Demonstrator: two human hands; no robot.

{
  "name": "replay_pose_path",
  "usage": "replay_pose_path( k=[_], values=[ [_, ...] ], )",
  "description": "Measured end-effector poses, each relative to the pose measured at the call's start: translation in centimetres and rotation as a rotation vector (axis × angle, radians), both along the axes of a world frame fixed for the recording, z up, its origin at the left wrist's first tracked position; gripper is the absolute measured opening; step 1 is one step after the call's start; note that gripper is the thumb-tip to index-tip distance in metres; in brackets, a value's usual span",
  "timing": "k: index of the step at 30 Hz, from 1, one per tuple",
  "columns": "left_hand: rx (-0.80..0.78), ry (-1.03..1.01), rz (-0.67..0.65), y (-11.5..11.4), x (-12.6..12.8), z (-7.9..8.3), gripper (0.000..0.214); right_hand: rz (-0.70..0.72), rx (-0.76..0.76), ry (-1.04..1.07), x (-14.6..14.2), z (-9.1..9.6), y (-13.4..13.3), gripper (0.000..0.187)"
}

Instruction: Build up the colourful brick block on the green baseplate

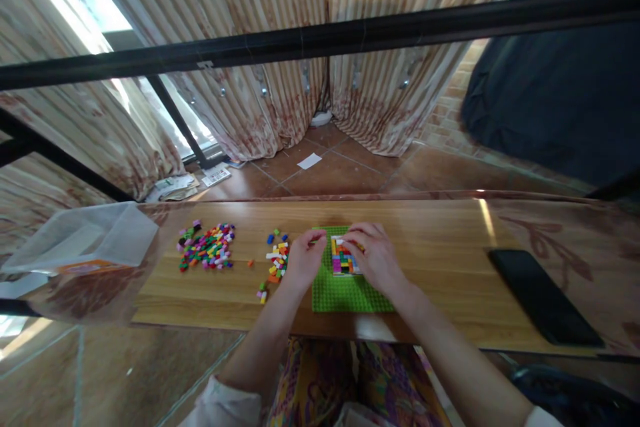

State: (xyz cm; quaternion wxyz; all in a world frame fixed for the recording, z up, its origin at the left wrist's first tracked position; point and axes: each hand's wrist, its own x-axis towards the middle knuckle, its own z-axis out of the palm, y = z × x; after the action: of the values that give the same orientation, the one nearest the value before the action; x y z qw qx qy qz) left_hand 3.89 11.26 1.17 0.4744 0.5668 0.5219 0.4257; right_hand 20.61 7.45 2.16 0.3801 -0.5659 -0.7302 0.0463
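Note:
A green studded baseplate [350, 297] lies on the wooden board in front of me. On it sits a flat build of multicoloured toy bricks [345, 260], with white, orange, blue and magenta pieces showing. My right hand [377, 260] covers the build's right side, its bent fingertips close together at the top of the bricks. Whatever those fingers grip is hidden. Over the plate's left edge, my left hand [305, 259] is closed, thumb and fingers pinched. Anything in that pinch is too small to make out.
Loose bricks [277, 260] lie left of my left hand, and a larger brick pile [210, 247] is farther left. A clear plastic bin [95, 233] stands at the far left. At right lies a black phone-like slab [543, 293]. A dark bar [310, 43] crosses beyond the board [440, 260].

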Motion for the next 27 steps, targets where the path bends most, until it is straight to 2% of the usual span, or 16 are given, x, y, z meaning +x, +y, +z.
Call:
replay_pose_path(
  k=[6,16,27],
  values=[
    [-0.132,-0.136,-0.054,0.5,1.5,0.3,0.015,-0.030,-0.009,0.039,-0.1,-0.9,0.3,0.015],
    [-0.348,-0.325,-0.024,0.6,1.8,0.9,0.014,-0.093,-0.061,0.190,-0.8,-1.2,0.5,0.012],
    [-0.344,-0.381,-0.036,0.5,1.9,0.3,0.019,-0.058,-0.222,0.399,-0.5,-1.3,1.5,0.007]
  ],
)
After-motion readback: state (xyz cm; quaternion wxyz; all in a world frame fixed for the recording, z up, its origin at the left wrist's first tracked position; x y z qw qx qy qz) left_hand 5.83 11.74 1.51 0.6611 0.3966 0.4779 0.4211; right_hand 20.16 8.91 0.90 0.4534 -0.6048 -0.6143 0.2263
